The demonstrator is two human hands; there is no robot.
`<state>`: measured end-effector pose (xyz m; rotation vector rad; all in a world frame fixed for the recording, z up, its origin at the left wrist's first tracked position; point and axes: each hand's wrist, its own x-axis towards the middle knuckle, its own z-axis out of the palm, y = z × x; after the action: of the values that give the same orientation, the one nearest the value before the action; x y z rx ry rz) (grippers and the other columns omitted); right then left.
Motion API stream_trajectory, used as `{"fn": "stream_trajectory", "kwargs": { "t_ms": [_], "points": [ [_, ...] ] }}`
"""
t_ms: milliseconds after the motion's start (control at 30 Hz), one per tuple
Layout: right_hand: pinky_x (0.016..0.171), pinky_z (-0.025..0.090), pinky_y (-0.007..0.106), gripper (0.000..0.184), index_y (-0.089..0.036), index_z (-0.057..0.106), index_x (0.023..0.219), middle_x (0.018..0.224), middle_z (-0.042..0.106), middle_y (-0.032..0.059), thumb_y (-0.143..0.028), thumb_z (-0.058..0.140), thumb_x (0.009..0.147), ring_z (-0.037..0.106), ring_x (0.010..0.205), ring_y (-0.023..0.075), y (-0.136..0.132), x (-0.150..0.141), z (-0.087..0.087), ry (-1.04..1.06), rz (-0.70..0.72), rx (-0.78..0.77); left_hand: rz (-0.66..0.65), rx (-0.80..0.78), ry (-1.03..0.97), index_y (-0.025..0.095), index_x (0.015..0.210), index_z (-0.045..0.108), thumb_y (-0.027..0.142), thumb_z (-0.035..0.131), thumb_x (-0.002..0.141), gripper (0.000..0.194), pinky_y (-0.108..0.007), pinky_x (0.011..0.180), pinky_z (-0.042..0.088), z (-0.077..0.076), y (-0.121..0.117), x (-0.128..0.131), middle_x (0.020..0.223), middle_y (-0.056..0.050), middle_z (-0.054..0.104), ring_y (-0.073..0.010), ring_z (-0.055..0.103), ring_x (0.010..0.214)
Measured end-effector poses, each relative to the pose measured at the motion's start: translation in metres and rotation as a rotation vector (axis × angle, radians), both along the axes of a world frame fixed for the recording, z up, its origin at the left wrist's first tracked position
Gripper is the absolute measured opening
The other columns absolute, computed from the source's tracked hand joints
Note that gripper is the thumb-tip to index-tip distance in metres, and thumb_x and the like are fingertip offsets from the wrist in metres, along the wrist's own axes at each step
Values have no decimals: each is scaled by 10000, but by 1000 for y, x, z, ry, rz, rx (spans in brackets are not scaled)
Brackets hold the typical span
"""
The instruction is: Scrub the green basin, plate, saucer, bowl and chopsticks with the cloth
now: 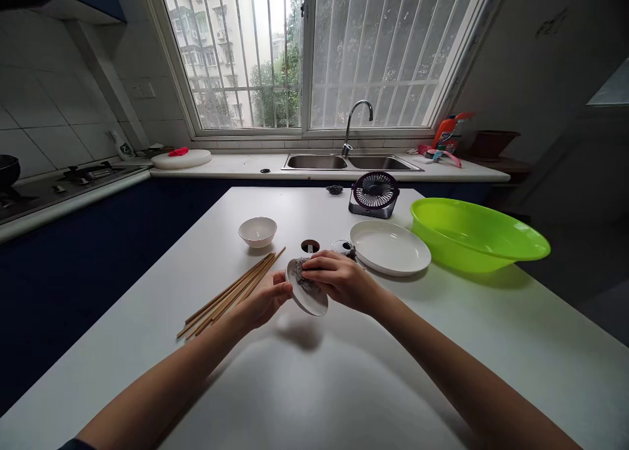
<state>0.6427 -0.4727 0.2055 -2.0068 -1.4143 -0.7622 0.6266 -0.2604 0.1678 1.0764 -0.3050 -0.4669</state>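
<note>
Tilted above the white table, a small white dish is gripped at its left rim by my left hand, thumb on the inner side. My right hand is closed on a grey steel wool scrubber and presses it against the inside of the dish. Several wooden chopsticks lie in a loose bundle beside my left hand, partly hidden by it. Behind them a white bowl stands upright. A large white plate lies to the right, beyond my right hand.
A bright green basin stands on the table's right side. Towards the far edge are a small fan and another dark scrubber. A round hole opens in the tabletop. Beyond is a counter with a double sink and faucet.
</note>
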Motion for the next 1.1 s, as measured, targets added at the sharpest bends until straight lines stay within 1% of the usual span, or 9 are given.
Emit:
{"fn": "stream_trajectory", "kwargs": {
  "t_ms": [67,133,333,467,600,733,867,1000,1100],
  "points": [
    [832,593,397,225,-225,728,1066,1045,739,84,-128,556,958,666,953,208,1,0,0,67,16,62,-15,6,3,147,916,754,438,897,586,463,-262,783,457,1,0,0,866,-70,702,-169,605,823],
    [828,595,371,218,-231,726,1098,1072,731,88,-163,571,960,674,967,201,2,-2,0,188,44,103,-31,17,-20,150,930,759,439,898,587,469,-265,785,454,3,0,0,853,-67,700,-175,605,833],
    [853,590,364,199,-214,736,1111,1089,740,99,-221,633,941,702,982,203,5,-7,2,528,221,231,-41,52,-131,142,938,753,431,890,600,466,-267,764,438,11,1,1,872,-63,669,-181,587,851],
    [876,577,364,192,-212,749,1093,1056,753,97,-215,659,924,703,982,201,6,-6,5,600,314,212,-3,43,-138,133,845,736,404,895,591,404,-252,720,426,10,0,1,802,-36,630,-154,565,783],
    [867,565,351,186,-192,760,1072,1032,756,105,-198,670,910,693,973,200,1,-5,12,642,379,128,63,38,-122,129,827,733,387,910,559,411,-254,707,434,9,-2,1,781,-39,640,-156,569,761],
    [803,561,282,194,-178,771,1047,1023,746,96,-159,672,882,696,890,169,-8,-4,19,691,345,-1,84,34,-144,125,833,737,406,910,549,435,-255,698,446,11,-1,1,790,-48,659,-158,576,753],
    [775,549,238,221,-191,780,1012,996,739,65,-99,677,839,691,841,146,-13,-3,19,682,224,-143,69,74,-163,128,886,738,399,897,578,439,-257,695,457,10,1,2,800,-45,666,-155,582,743],
    [800,544,247,267,-217,782,974,980,734,51,-36,659,822,686,852,149,-11,-1,12,562,63,-228,42,107,-180,149,940,737,345,895,595,428,-253,707,467,8,0,2,833,-41,679,-155,595,765],
    [795,548,281,261,-204,779,952,942,733,63,-19,633,840,676,835,164,-7,1,4,406,11,-224,18,125,-197,158,932,737,312,894,606,393,-237,694,462,9,0,2,828,-28,673,-143,589,762]
  ]
}}
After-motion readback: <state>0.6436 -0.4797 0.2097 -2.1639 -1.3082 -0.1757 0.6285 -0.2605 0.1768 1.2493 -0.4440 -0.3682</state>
